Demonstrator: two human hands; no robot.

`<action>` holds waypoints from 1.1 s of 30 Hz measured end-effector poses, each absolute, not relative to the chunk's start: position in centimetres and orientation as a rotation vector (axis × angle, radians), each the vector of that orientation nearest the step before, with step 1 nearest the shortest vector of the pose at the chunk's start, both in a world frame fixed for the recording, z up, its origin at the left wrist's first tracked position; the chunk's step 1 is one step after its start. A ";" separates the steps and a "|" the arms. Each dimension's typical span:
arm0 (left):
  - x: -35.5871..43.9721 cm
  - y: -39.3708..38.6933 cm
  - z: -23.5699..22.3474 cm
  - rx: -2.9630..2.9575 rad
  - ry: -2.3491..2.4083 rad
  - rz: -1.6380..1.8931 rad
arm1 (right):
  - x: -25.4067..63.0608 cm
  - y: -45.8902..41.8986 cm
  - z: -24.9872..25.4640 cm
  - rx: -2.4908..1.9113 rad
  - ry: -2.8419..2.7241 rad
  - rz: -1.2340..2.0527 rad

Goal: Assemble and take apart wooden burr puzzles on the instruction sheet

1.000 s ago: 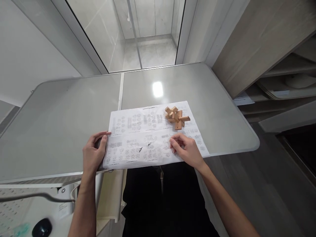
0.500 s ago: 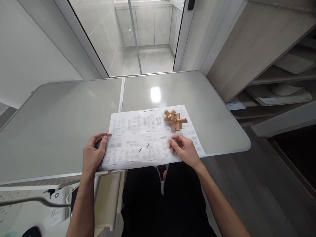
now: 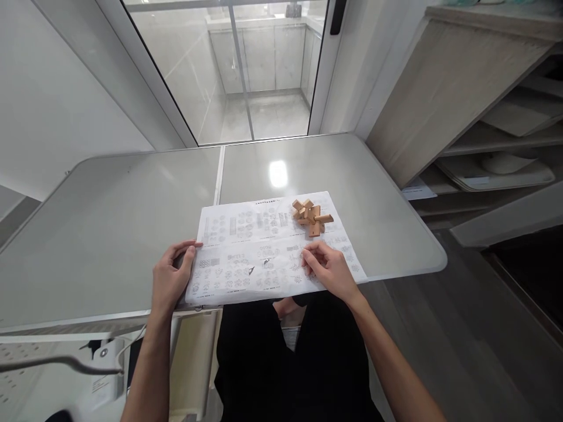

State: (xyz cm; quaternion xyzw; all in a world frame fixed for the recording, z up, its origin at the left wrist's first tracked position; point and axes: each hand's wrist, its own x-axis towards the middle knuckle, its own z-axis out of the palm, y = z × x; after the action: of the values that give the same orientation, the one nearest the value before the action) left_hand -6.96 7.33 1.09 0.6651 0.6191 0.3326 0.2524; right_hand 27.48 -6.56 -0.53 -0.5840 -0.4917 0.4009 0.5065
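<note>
A large white instruction sheet (image 3: 246, 246), printed with rows of small diagrams, lies flat on the table and reaches its front edge. On the sheet's upper right sits a wooden burr puzzle (image 3: 313, 217) of interlocked sticks, one rod jutting to the right. My left hand (image 3: 173, 272) rests at the sheet's left edge, thumb and forefinger apart, the fingertip touching the paper. Just below the puzzle, my right hand (image 3: 328, 266) lies on the sheet with its fingers curled in and thumb near the fingertips. Nothing shows in it, and it does not touch the puzzle.
The grey table (image 3: 153, 199) has a pale seam. Beyond it stands a glass door (image 3: 281, 70). A wooden shelf unit (image 3: 404, 105) holding trays and papers is on the right. At lower left, a white cart (image 3: 39, 381) carries a white box (image 3: 105, 375) and a cable.
The camera view has tilted up slightly, so the scene sits lower. My feet have shifted below the table. Both hands and the puzzle stay in place on the sheet.
</note>
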 end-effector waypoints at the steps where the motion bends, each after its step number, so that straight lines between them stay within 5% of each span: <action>1: -6.9 7.3 1.2 1.807 1.685 0.906 | 27.5 -6.6 -0.5 -1.411 -1.188 0.964; 33: -7.3 7.0 1.3 1.819 1.713 0.889 | 27.0 -6.1 0.2 -1.489 -1.305 0.945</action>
State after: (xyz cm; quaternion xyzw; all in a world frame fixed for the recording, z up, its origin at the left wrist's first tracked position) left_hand -7.32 6.98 1.28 0.6654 0.6267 0.3252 0.2424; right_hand 27.00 -6.14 0.24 -0.6039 -0.5293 0.3835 0.4563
